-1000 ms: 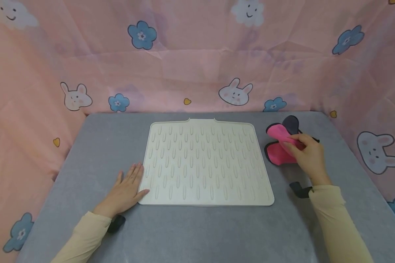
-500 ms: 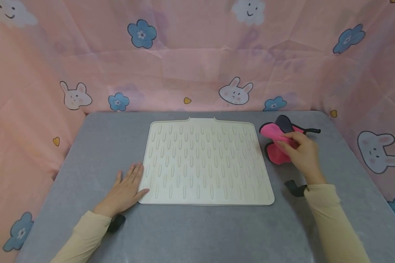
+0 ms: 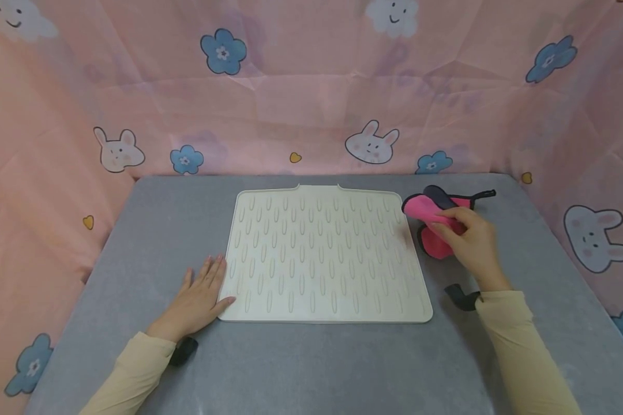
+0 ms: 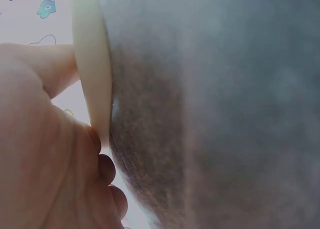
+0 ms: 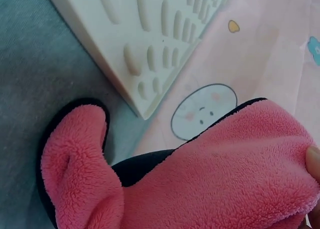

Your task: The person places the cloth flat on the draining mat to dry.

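The off-white draining mat point(image 3: 311, 253), with rows of raised oval ridges, lies flat in the middle of the grey table. At its left edge rests my left hand point(image 3: 192, 305), fingers straight along the rim and thumb over the near left corner. In the left wrist view the thumb point(image 4: 55, 66) meets the mat's side point(image 4: 95, 69). Between thumb and fingers my right hand point(image 3: 472, 248) pinches a pink plush cleaning cloth point(image 3: 424, 207) with black edging. One folded part is lifted towards the mat's far right corner; another part droops beside the mat. Fingertips barely show in the right wrist view.
A black hanging loop point(image 3: 485, 194) sticks out behind the cloth. Pink printed curtain point(image 3: 291, 104) surrounds the table's back and sides. Dark camera mounts point(image 3: 462, 297) sit at both wrists, and the grey tabletop point(image 3: 311, 369) extends in front of the mat.
My right hand has moved slightly left, bringing the pinched part of the cloth up to the mat's right edge; the loop has shifted into fuller view. My left hand stays put.
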{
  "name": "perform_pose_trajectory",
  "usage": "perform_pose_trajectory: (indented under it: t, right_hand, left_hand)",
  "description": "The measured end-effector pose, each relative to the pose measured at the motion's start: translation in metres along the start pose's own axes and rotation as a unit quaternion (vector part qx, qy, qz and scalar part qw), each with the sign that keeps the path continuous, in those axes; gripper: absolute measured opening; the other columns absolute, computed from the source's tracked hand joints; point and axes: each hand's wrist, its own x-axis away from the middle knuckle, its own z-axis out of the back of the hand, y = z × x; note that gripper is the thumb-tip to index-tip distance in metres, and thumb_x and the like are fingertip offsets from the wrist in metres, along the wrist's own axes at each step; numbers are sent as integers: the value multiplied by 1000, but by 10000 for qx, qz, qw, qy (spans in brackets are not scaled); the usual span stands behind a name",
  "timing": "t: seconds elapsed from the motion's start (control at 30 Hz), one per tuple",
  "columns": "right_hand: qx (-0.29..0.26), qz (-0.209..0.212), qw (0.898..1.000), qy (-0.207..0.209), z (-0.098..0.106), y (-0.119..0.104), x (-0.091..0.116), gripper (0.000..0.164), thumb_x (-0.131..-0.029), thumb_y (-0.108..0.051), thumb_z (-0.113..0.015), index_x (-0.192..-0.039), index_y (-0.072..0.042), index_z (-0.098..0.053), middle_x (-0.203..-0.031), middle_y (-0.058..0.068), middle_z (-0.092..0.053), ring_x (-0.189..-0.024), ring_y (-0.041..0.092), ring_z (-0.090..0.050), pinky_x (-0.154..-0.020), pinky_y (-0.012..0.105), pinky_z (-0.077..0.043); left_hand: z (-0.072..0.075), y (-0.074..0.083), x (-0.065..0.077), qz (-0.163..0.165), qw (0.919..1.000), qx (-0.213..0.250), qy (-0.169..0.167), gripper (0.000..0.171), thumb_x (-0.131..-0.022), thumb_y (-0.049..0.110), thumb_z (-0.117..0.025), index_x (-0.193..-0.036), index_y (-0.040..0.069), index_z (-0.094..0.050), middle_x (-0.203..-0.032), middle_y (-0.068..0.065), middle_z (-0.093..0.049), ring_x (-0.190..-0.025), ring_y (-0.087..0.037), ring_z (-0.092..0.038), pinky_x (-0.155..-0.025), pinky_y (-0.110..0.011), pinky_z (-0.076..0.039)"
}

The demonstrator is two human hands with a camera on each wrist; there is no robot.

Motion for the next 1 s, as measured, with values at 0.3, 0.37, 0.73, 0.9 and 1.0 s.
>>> perform_pose_trajectory:
  t: [0.3,0.37,0.73,0.9,1.0]
  right_hand:
    - [-54,71,9999,-60,-3,-8,1,24,-80,-3,-75,-100,5,-67,-93,19,-64,-76,15,-49,-62,5,-34]
    - [-96,160,9998,-39,-4,-9,0,23,-79,-3,-75,-99,5,-67,-92,19,-64,-75,9,-47,-61,6,-34]
    - [-192,357,9992,-73,-8,-17,0,20,-78,-1,-76,-95,5,-67,-85,16,-64,-69,7,-44,-58,9,-35]
    - [-189,412,9989,-112,-10,-19,0,20,-77,-1,-76,-94,5,-67,-85,17,-64,-69,15,-48,-58,6,-35]
    - [-196,431,9987,-166,-12,-20,-1,20,-78,-1,-76,-95,4,-66,-88,17,-64,-70,19,-50,-59,5,-36]
  left_hand:
    - [1,2,1,13,10000,-31,62,76,-95,34,-54,-145,-10,-17,-153,-24,-13,-141,-40,-9,-107,-63,-5]
    - [1,2,1,29,10000,-52,71,76,-95,33,-54,-145,-10,-17,-153,-24,-13,-140,-40,-9,-106,-64,-6]
    - [3,4,1,60,10000,-59,39,75,-96,33,-54,-145,-10,-17,-153,-24,-13,-140,-40,-9,-107,-64,-6]
    - [2,3,0,61,9999,-82,36,76,-96,34,-53,-145,-10,-17,-153,-23,-13,-141,-39,-9,-107,-63,-6]
    - [1,3,0,50,10000,-55,7,76,-96,36,-53,-146,-9,-16,-153,-23,-12,-141,-39,-8,-107,-63,-5]
